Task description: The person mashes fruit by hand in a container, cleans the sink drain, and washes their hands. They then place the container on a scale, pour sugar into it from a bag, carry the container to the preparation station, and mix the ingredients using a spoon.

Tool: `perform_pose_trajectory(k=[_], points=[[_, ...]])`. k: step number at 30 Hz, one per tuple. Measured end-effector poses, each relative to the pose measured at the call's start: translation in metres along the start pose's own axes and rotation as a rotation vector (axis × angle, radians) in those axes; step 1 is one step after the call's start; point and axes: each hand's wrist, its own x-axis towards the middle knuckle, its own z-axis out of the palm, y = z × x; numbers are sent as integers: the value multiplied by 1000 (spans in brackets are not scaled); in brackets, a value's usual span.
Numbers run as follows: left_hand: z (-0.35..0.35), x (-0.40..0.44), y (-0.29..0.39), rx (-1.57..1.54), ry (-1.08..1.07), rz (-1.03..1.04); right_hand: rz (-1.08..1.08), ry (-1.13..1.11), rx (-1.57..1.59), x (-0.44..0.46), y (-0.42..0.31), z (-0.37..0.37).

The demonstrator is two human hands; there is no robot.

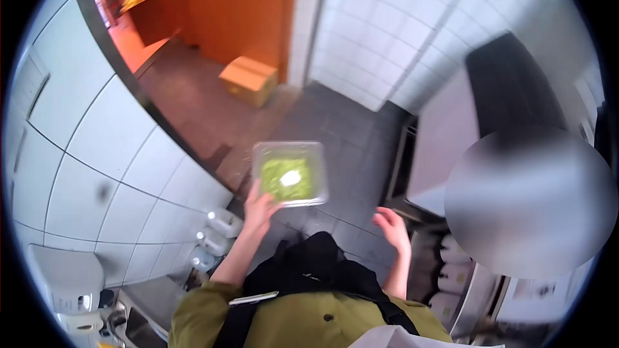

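A clear square plastic container [320, 183] with chopped light green food [277, 171] inside is held out in front of the body. My left hand [260, 209] grips its lower left corner, with the thumb and fingers at the edge. A bright glare shows on the container's top. My right hand [393, 225] is raised to the right of the container, apart from it, fingers loosely bent and apart, with nothing in it.
A cardboard box [248, 93] stands on the floor by the orange door [235, 13]. White bottles [222, 222] line the left wall. On the left is a metal sink [145, 303]; on the right, a white-topped unit [445, 142] and shelved containers [451, 277].
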Motion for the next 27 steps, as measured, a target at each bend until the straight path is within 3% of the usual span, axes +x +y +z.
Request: perform_pose_trajectory(k=[2, 6, 8, 9, 10, 12, 17, 18, 20, 22, 24, 27], points=[[2, 72, 11, -5, 12, -31, 92, 12, 188, 56, -4, 16], [19, 216, 18, -192, 19, -19, 150, 38, -399, 203, 24, 44], [40, 218, 24, -228, 8, -72, 29, -22, -348, 234, 10, 21], [39, 277, 65, -246, 31, -34, -107, 36, -473, 326, -27, 36], [38, 291, 91, -224, 37, 30, -208, 120, -582, 361, -64, 49], [20, 318, 124, -186, 157, 136, -209, 64, -588, 428, -140, 79], [-43, 382, 218, -271, 438, 336, -598, -303, -514, 580, -284, 254], [-58, 398, 236, -253, 482, 387, -805, -386, -501, 607, -292, 297], [-85, 431, 268, -274, 526, 453, -739, -686, -524, 635, -334, 372], [-137, 453, 286, -293, 549, 444, -877, -904, -582, 662, -335, 440], [-182, 490, 322, -380, 503, 455, -643, -943, -635, 684, -379, 489], [-205, 519, 392, -385, 565, 472, -530, -856, -660, 737, -417, 533]])
